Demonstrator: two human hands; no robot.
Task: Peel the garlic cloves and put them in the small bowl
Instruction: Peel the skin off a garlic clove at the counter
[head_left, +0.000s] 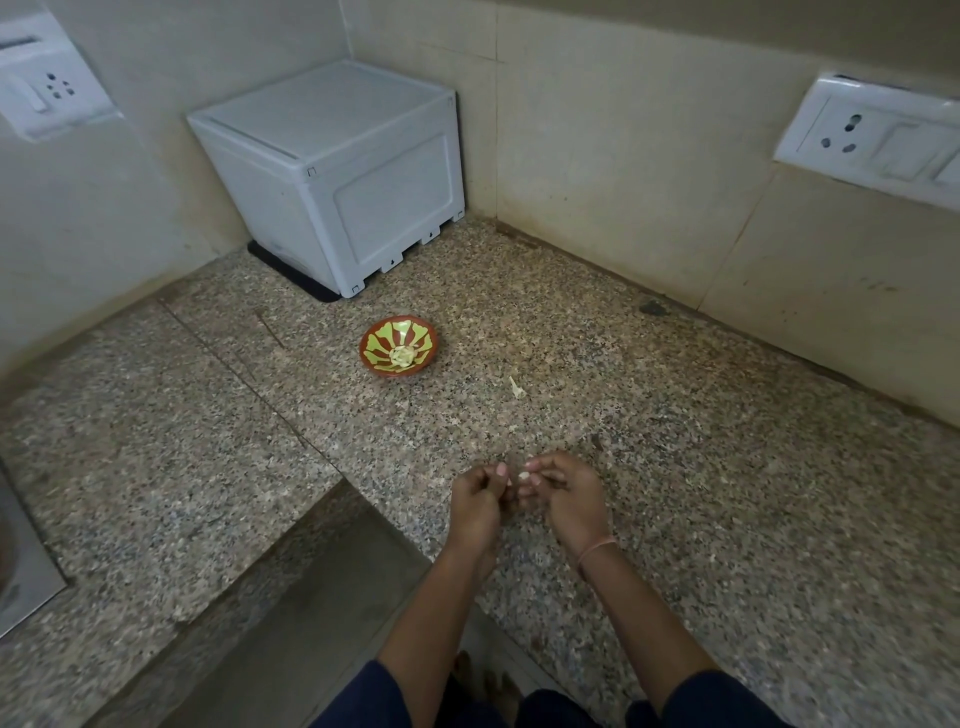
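A small red-brown bowl (399, 349) with a yellow-green petal pattern stands on the granite counter (675, 467), and several peeled garlic cloves (402, 356) lie in its middle. Nearer to me, my right hand (569, 501) pinches a small pale garlic clove (523, 475) at its fingertips. My left hand (477, 501) is right beside it with its fingers curled toward the clove; whether it touches the clove is unclear. A scrap of garlic skin (515, 387) lies on the counter to the right of the bowl.
A white plastic box (337, 176) on a black mat fills the back corner. Wall sockets sit at the left (47, 88) and right (872, 140). The counter's front edge steps in near my left arm, and a metal sink edge (21, 561) shows at the far left.
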